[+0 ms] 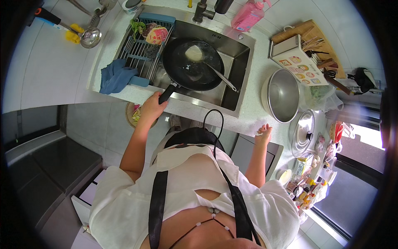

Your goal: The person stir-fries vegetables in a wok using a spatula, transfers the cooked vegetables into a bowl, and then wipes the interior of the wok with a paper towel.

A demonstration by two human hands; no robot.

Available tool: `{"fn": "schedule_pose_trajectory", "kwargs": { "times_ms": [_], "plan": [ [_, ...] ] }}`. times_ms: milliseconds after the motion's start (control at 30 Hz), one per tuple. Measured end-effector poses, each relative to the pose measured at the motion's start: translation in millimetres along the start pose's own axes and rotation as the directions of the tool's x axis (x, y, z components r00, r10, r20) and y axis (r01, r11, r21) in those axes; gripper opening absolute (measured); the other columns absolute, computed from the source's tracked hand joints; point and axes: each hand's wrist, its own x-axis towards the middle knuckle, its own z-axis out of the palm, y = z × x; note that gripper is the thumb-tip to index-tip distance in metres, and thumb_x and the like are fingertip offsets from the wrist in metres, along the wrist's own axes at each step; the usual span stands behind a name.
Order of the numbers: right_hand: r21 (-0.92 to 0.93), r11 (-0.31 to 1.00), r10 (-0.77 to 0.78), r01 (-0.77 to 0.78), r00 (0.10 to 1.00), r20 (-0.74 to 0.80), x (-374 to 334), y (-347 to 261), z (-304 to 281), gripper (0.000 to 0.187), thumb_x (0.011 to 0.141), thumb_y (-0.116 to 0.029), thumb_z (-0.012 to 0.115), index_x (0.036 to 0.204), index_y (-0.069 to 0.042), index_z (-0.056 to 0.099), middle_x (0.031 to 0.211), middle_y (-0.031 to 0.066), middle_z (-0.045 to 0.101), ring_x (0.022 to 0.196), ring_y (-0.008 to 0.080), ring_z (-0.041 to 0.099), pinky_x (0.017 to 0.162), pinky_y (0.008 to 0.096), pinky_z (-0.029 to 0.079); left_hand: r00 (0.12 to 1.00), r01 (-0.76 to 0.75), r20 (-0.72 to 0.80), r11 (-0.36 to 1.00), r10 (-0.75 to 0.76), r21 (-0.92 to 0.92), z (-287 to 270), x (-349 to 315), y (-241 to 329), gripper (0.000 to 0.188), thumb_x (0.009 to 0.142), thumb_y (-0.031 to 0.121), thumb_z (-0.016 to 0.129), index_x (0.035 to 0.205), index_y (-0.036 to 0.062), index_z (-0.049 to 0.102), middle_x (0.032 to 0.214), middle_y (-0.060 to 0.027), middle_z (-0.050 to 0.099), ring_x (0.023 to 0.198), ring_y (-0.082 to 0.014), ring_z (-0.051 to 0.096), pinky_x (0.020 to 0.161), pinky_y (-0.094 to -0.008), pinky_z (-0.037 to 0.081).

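A black frying pan (pixel 178 64) rests over the steel sink, its handle pointing toward me. My left hand (pixel 152 108) is closed round the end of that handle. Inside the pan lies a metal turner (pixel 220 76), its pale, shiny head in the pan and its handle over the right rim; liquid glistens on the pan's bottom. My right hand (pixel 264 133) hangs by the counter's front edge, below the steel bowl, with fingers curled. A small white bit shows at those fingers, too small to name.
Left of the pan, a drying rack (pixel 143 53) holds vegetables, with a blue cloth (pixel 116 76) beside it. At right are a steel bowl (pixel 283 95), a glass lid (pixel 303 133) and a utensil box (pixel 299 62). A pink soap bottle (pixel 247 16) stands behind the sink.
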Motion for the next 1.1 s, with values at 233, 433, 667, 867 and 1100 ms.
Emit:
{"fn": "schedule_pose_trajectory", "kwargs": {
  "times_ms": [233,433,667,867,1100],
  "plan": [
    [-0.168,0.985,0.002,0.024,0.989,0.149,-39,26,56,0.026,0.090,-0.033,0.041,0.091,-0.008,0.045,0.050,-0.0033,0.026,0.040,0.0076,0.022,0.037,0.0248,0.017,0.996,0.061,0.067,0.998,-0.062,0.015,-7,-2,5,0.037,0.073,0.024,0.059,0.101,0.0019,0.051,0.087,-0.0205,0.060,0.084,-0.0364,0.057,0.072,-0.0421,0.044],
    [-0.172,0.956,0.291,-0.237,0.691,0.662,-88,63,148,0.052,0.070,0.002,0.049,0.121,0.001,0.036,0.100,0.0109,0.047,0.092,0.0238,0.050,0.081,0.0396,0.042,0.994,0.098,0.069,0.940,-0.080,-0.327,0,-1,-26,0.034,0.079,0.027,0.057,0.101,0.0011,0.052,0.075,-0.0127,0.058,0.069,-0.0235,0.057,0.063,-0.0326,0.045],
    [-0.544,0.835,0.529,-0.075,0.376,0.760,-207,80,237,0.022,0.085,-0.003,0.042,0.105,0.000,0.049,0.079,0.0071,0.055,0.061,0.0135,0.053,0.046,0.0199,0.038,0.929,0.126,-0.091,0.539,-0.359,-0.833,-17,-47,-81,0.020,0.086,0.020,0.052,0.098,0.0035,0.054,0.074,0.0005,0.051,0.061,-0.0057,0.047,0.050,-0.0184,0.041],
    [-0.643,0.734,0.625,0.218,0.151,0.766,-265,139,252,0.024,0.089,-0.026,0.046,0.094,-0.004,0.053,0.061,-0.0017,0.048,0.044,0.0028,0.037,0.036,0.0181,0.023,0.822,0.117,-0.154,0.427,-0.548,-0.897,-24,-108,-118,0.021,0.087,0.023,0.050,0.098,0.0055,0.054,0.074,-0.0010,0.052,0.057,-0.0066,0.048,0.051,-0.0202,0.043],
    [-0.487,0.522,0.782,0.700,-0.166,0.601,-362,171,248,0.041,0.087,-0.027,0.048,0.125,-0.013,0.041,0.107,0.0091,0.053,0.062,0.0087,0.054,0.048,0.0213,0.041,0.545,-0.014,-0.263,0.305,-0.796,-0.952,-26,-158,-149,0.023,0.086,0.027,0.052,0.097,0.0075,0.054,0.076,-0.0021,0.053,0.055,-0.0079,0.049,0.053,-0.0216,0.045]
  ]
}}
